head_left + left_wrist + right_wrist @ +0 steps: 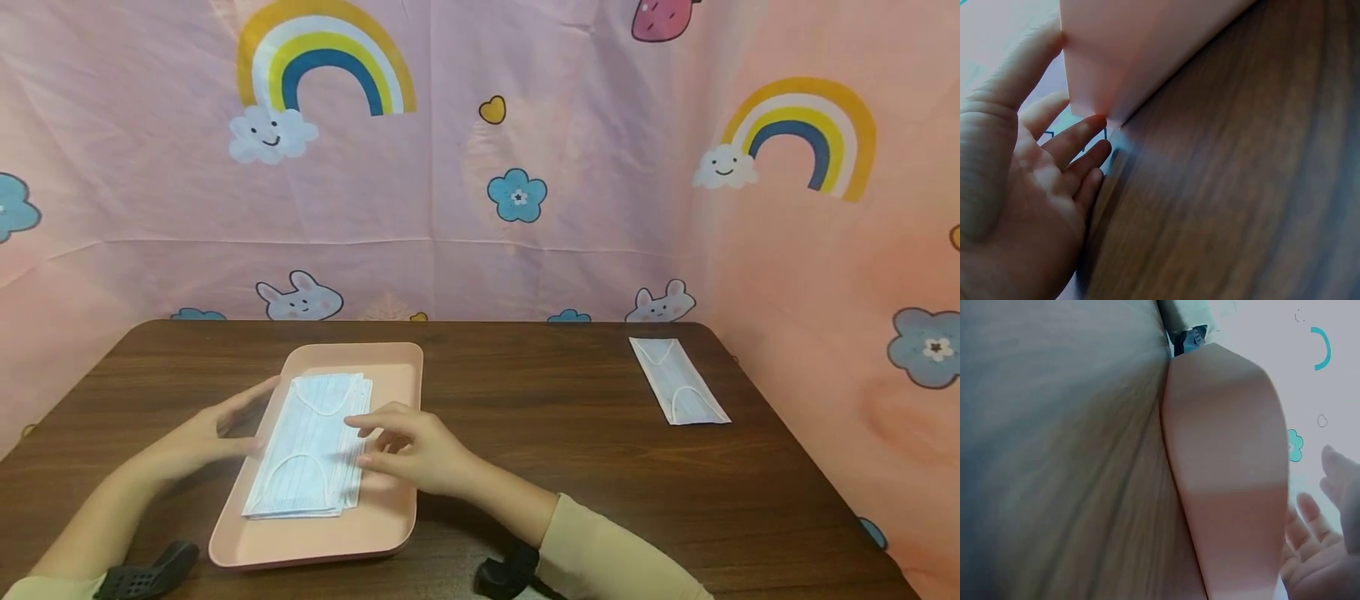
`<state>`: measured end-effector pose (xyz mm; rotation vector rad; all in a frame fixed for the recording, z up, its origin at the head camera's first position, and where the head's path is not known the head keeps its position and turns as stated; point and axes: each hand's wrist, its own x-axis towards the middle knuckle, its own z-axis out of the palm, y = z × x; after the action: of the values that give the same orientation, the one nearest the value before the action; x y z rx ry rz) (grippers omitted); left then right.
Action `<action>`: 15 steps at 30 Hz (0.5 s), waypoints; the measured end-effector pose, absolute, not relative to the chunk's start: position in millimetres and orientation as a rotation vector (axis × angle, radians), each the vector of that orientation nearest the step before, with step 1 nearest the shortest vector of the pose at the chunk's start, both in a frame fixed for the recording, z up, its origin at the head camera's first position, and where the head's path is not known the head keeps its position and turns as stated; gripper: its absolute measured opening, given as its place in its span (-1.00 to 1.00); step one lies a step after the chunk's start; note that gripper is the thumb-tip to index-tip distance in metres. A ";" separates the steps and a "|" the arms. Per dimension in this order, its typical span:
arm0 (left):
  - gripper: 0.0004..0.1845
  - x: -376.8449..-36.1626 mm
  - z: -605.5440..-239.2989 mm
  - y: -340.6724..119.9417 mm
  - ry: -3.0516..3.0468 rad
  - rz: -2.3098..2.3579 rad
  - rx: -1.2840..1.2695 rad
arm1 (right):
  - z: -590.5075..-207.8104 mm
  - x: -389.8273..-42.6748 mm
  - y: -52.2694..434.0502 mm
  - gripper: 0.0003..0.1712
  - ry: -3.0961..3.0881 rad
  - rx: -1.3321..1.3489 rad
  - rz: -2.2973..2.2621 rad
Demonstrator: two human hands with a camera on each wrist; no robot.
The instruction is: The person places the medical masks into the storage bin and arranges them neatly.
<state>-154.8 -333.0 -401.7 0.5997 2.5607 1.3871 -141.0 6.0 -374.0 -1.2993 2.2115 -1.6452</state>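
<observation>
A pale pink tray (382,529) holds a stack of light blue disposable face masks (300,433), with white ear loops showing on the top one. My left hand (198,442) is at the tray's left side, its thumb and fingers extended along the rim. In the left wrist view, the fingertips of this hand (1035,169) come right up to the tray wall (1129,50). Over the right edge of the stack is my right hand (427,446), fingers loosely bent and thumb apart from them, with nothing visible between. The right wrist view shows its fingers (1313,515) beyond the tray wall (1229,437).
A single face mask (678,383) lies flat near the back right of the dark wooden table (540,400). Behind and beside the table hangs a pink cloth (450,275) printed with rainbows, flowers and rabbits. Black straps (153,575) are on both wrists.
</observation>
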 end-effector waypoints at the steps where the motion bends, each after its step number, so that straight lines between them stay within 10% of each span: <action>1: -0.12 -155.1 -402.1 -333.4 2.562 1.386 0.593 | -374.1 -140.7 10.0 -0.51 2.202 -1.310 -1.647; 15: -0.12 -155.2 -401.5 -333.9 2.564 1.393 0.608 | -376.1 -160.5 76.7 -0.53 2.259 -1.425 -1.658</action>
<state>-155.2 -333.9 -401.5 0.6078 2.5636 1.3929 -160.5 76.7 -376.1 -1.4254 2.2586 -1.6578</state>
